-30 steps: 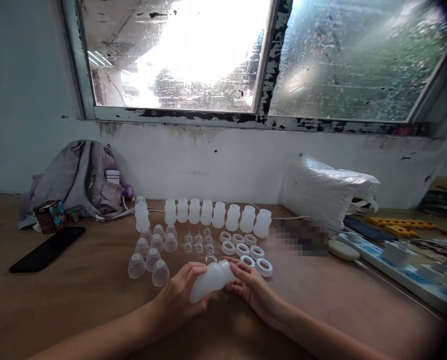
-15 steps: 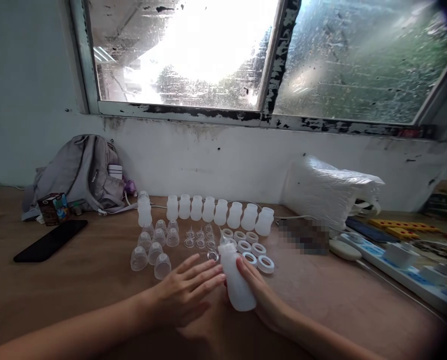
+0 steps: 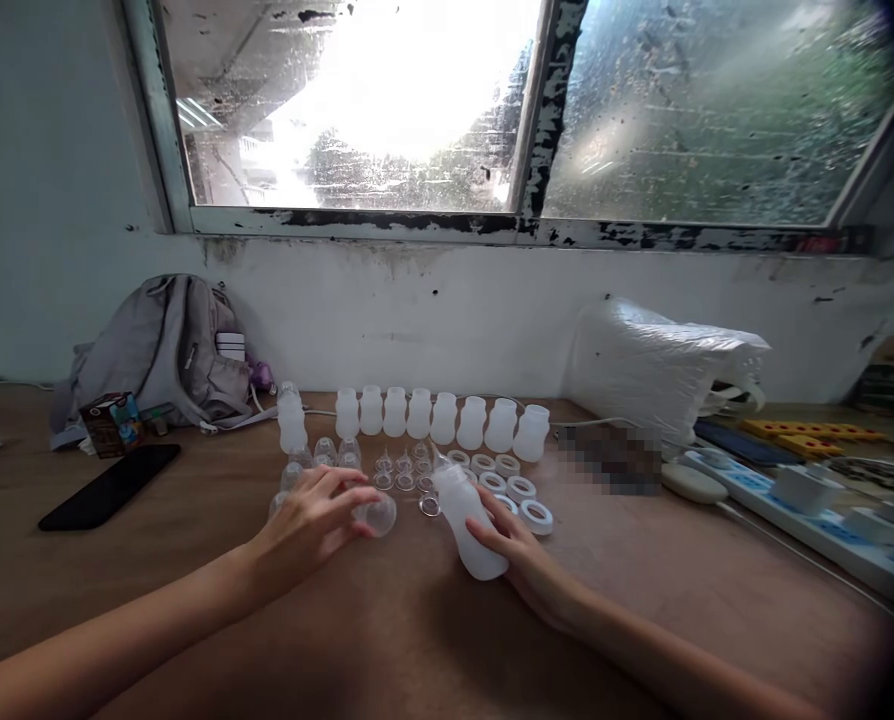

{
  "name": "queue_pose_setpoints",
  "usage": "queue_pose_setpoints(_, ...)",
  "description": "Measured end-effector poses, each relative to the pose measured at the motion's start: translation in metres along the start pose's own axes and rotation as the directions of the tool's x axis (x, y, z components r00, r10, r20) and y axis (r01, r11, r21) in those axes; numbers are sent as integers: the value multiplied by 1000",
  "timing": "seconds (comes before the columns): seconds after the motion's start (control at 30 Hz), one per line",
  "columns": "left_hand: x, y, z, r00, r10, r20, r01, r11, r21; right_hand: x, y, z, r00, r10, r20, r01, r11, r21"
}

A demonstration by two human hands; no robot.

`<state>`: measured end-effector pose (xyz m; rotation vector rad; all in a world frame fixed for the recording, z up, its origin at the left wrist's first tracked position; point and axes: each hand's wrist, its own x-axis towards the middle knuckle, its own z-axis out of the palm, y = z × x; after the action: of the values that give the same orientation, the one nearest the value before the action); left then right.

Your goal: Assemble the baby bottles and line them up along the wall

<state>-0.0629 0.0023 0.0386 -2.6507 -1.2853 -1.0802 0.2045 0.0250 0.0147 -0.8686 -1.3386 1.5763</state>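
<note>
My right hand (image 3: 518,550) is wrapped round a white baby bottle (image 3: 468,530), tilted with its teat end up and to the left. Between the fingers of my left hand (image 3: 316,515) is a clear bottle cap (image 3: 378,514), held just above the table. Behind and partly under my left hand stand several more clear caps (image 3: 325,452). Clear teats (image 3: 404,470) sit in small rows in the middle. White collar rings (image 3: 536,516) lie beyond the bottle on the right, partly hidden by it.
Open white bottles (image 3: 419,414) stand in a row along the wall, with a capped bottle (image 3: 291,420) at their left. A phone (image 3: 109,487), a small box (image 3: 112,422) and a backpack (image 3: 162,350) are on the left. On the right are a plastic bag (image 3: 649,375) and a power strip (image 3: 799,525).
My left hand has moved left from beside the bottle to the caps and taken hold of one. The bottle in my right hand has shifted slightly up.
</note>
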Motion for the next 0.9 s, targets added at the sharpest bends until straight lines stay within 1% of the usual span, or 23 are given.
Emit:
queue_pose_setpoints(0.03, 3, 4, 5, 997, -80, -5, 78, 979, -188, 0, 1, 0, 1000, -5, 5, 5, 1000, -19)
queue_pose_setpoints(0.07, 5, 8, 12, 985, -175, 8, 165, 913, -374, 0, 1, -1, 1000, -8, 4, 8, 999, -47)
queue_pose_setpoints(0.1, 7, 11, 19, 964, -265, 34, 242, 812, -531, 1, 1, -2, 1000, -12, -6, 11, 997, -81)
queue_pose_setpoints(0.13, 7, 14, 26, 936, -347, 63, 304, 701, -645, 1, 1, -2, 1000, -18, -23, 15, 993, -121)
queue_pose_setpoints(0.17, 7, 15, 33, 906, -412, 98, 351, 599, -720, 1, 0, -3, 999, -30, -45, 22, 986, -167)
queue_pose_setpoints(0.23, 5, 14, 45, 853, -494, 167, 416, 451, -790, 1, -2, -3, 995, -71, -75, 49, 965, -259)
queue_pose_setpoints(0.3, 3, 11, 51, 822, -525, 222, 447, 352, -823, 2, -5, -3, 991, -105, -83, 73, 942, -328)
queue_pose_setpoints(0.37, 1, 7, 53, 816, -525, 242, 439, 291, -850, 3, -6, -4, 990, -115, -81, 78, 929, -361)
queue_pose_setpoints(0.47, -1, 5, 51, 825, -514, 233, 413, 269, -870, 5, -7, -5, 991, -110, -70, 75, 921, -383)
queue_pose_setpoints(0.53, -1, 6, 50, 834, -501, 230, 408, 279, -869, 5, -7, -5, 993, -104, -55, 73, 911, -405)
queue_pose_setpoints(0.6, -1, 8, 50, 847, -467, 253, 419, 296, -858, 5, -7, -6, 995, -99, -30, 76, 894, -441)
queue_pose_setpoints(0.67, -1, 11, 50, 865, -409, 292, 437, 324, -839, 4, -7, -6, 994, -105, 9, 96, 861, -499)
queue_pose_setpoints(0.77, -2, 15, 49, 887, -330, 324, 442, 401, -803, 4, -7, -7, 990, -121, 73, 140, 802, -580)
queue_pose_setpoints(0.83, -3, 17, 47, 891, -317, 325, 444, 451, -775, 4, -6, -7, 986, -126, 112, 168, 784, -598)
queue_pose_setpoints(0.9, -3, 18, 45, 890, -323, 322, 448, 480, -754, 5, -5, -8, 982, -129, 141, 188, 778, -600)
